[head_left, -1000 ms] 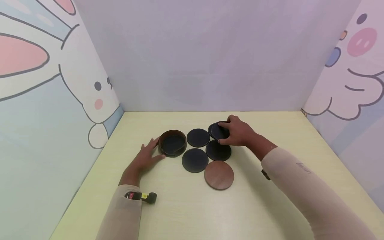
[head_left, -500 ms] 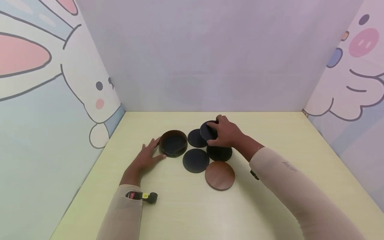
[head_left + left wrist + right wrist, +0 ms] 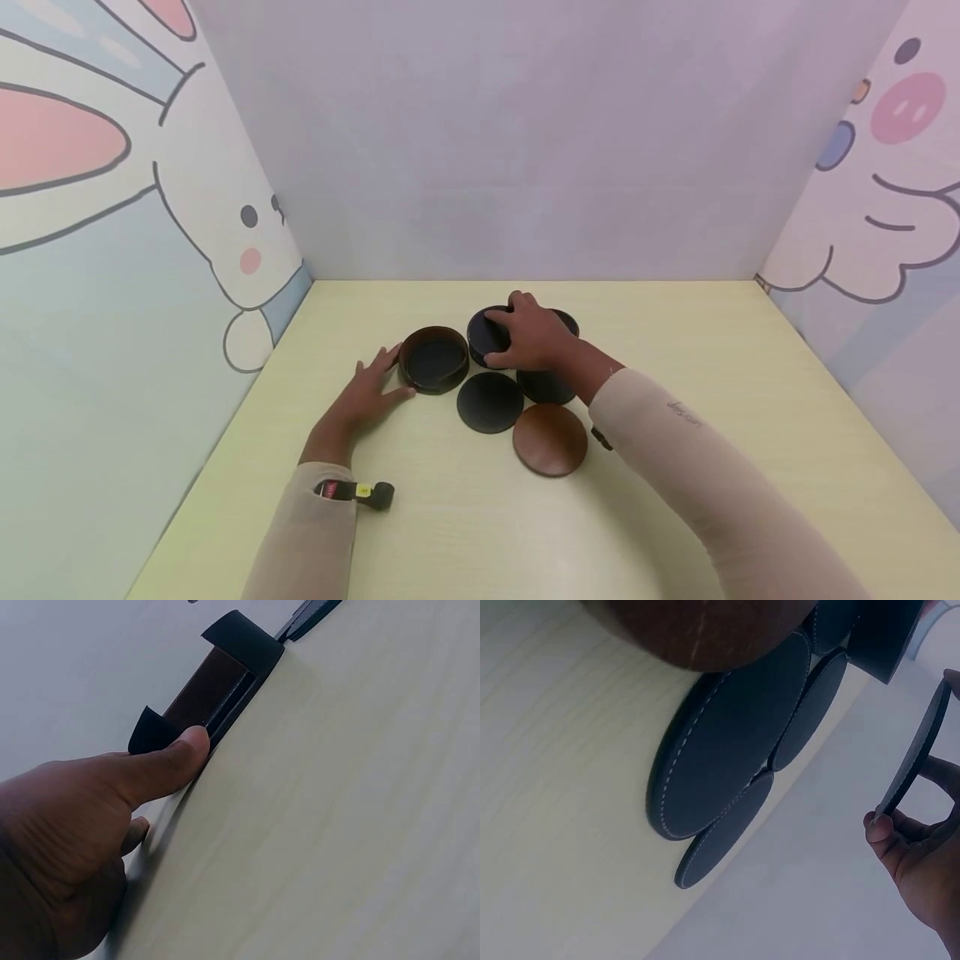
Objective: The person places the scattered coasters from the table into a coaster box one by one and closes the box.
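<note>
The right hand (image 3: 534,335) pinches a black coaster (image 3: 486,332) by its edge, raised off the table (image 3: 450,533) beside the round holder (image 3: 435,334). The left hand (image 3: 362,396) — fingers spread, fairly straight — only touches the holder's side. With so little of the coaster held, a slipping thumb could drop it askew, or its edge might catch the holder's rim.

The head view is bright and evenly lit, with a pale sheen on the brown disc (image 3: 551,440) and on the table (image 3: 487,533) just nearer the person, and a soft shadow under the right sleeve (image 3: 705,467) right of the disc. Both wrist views look dimmer and bluish.
</note>
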Tool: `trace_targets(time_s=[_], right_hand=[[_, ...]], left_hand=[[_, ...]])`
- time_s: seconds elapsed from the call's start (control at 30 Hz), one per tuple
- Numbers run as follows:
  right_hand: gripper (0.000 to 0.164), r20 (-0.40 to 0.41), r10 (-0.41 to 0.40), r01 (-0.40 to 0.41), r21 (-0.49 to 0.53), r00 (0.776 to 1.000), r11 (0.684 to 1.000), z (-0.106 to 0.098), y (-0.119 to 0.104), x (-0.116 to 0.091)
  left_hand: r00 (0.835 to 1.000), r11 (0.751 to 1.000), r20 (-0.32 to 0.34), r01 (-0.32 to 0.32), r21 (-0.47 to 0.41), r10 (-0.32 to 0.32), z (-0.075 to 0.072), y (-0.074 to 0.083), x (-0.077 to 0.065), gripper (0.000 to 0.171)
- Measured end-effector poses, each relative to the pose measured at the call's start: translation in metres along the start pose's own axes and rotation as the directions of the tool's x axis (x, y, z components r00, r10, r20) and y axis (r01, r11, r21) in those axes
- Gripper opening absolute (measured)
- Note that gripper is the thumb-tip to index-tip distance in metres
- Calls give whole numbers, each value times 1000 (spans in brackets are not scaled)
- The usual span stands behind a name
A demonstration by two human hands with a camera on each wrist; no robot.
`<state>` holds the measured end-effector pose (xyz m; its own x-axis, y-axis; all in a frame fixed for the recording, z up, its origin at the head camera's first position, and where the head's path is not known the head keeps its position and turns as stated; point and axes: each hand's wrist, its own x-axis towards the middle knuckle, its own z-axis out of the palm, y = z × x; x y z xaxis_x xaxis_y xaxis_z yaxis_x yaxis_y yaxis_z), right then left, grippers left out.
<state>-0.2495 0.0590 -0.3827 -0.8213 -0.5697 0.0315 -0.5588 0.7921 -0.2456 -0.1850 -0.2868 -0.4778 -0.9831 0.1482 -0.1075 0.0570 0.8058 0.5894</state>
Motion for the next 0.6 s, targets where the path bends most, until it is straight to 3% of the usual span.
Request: trace_targets(time_s=[0.6], right_hand=[[79,30,-9,9,-16,1000,1000,14,-41,21]], left_hand=[[998,998,25,64,-12,-64,-2,3,-1,97]])
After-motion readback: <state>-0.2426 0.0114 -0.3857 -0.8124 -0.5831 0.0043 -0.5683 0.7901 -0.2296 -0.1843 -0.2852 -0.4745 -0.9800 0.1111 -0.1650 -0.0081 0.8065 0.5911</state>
